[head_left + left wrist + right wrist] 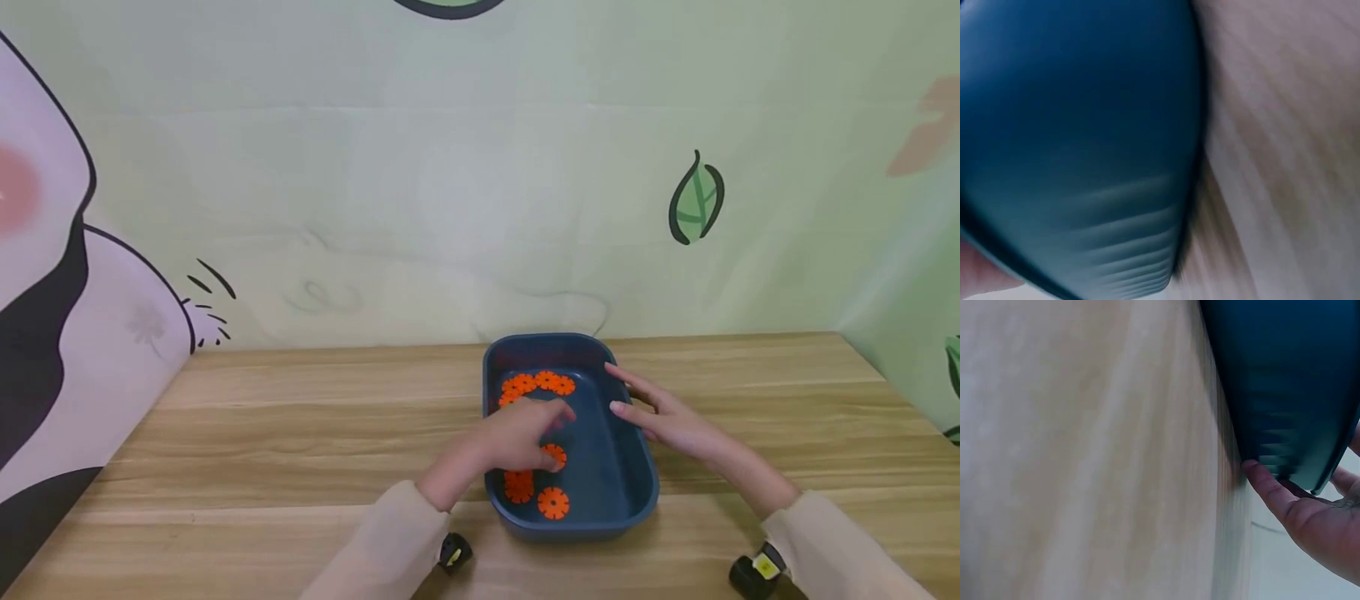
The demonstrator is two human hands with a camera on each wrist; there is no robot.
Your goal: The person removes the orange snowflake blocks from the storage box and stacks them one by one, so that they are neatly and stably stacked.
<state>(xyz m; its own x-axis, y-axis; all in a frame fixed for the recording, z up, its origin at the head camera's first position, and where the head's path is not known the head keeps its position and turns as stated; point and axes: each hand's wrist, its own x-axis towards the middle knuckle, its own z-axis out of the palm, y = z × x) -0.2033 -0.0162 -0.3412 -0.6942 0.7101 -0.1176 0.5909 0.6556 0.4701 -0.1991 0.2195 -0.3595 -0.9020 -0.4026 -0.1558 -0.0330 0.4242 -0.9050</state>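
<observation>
With pale sleeves point(836, 546) nearest, reaches with left hand point(521, 435), the closer one, cannot tell if pinching, among orange discs point(553, 503) at left side of blue tray point(603, 475), lying lengthwise away on bench point(337, 417), and touches it from right with straight-fingered right hand point(671, 423).

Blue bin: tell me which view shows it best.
The head view: it shows the bin nearly whole from above, with orange discs inside, though the left hand hides part. The left wrist view shows only part of its ridged outside, blurred; the right wrist view, another part, beside the right hand.
</observation>
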